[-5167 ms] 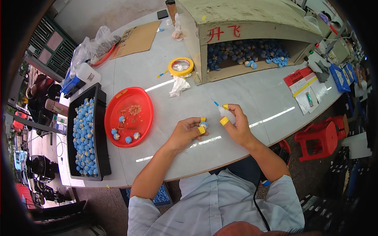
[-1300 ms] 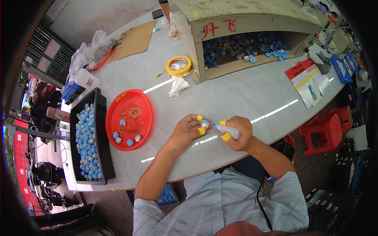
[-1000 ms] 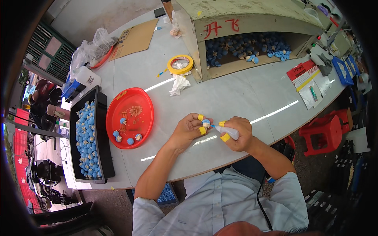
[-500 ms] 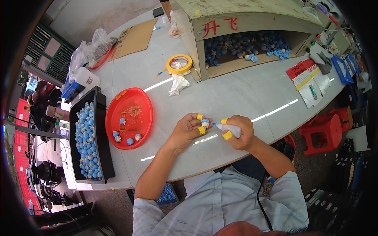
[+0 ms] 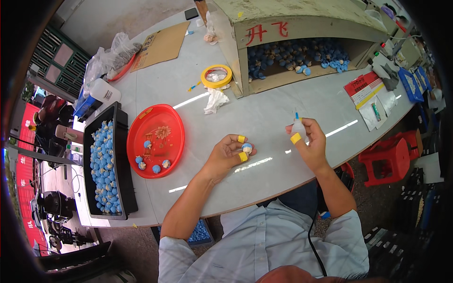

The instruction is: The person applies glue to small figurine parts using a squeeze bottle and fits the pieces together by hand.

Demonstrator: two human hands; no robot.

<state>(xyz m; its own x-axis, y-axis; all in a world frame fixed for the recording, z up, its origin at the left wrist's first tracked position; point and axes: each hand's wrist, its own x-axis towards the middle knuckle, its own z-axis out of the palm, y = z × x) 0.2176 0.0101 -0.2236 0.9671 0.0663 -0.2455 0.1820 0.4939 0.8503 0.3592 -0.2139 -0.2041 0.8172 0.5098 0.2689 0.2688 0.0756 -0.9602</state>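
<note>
Over the middle of the table, my left hand pinches a small blue-and-cream figurine piece between fingertips wrapped in yellow tape. My right hand, taped yellow on the thumb, grips a small translucent squeeze bottle. Its thin blue nozzle points upward, well apart from the piece. To the left of my hands, a round red plastic tray holds several similar blue-and-cream pieces.
A black bin full of blue pieces stands at the table's left. Yellow tape and crumpled tissue lie ahead. A wooden box stocked with more pieces stands behind; a red-and-white packet lies far right.
My right hand has drawn the squeeze bottle away from the piece, rightward and farther from me, and tipped its nozzle up. My left hand stays nearly in place, holding the piece.
</note>
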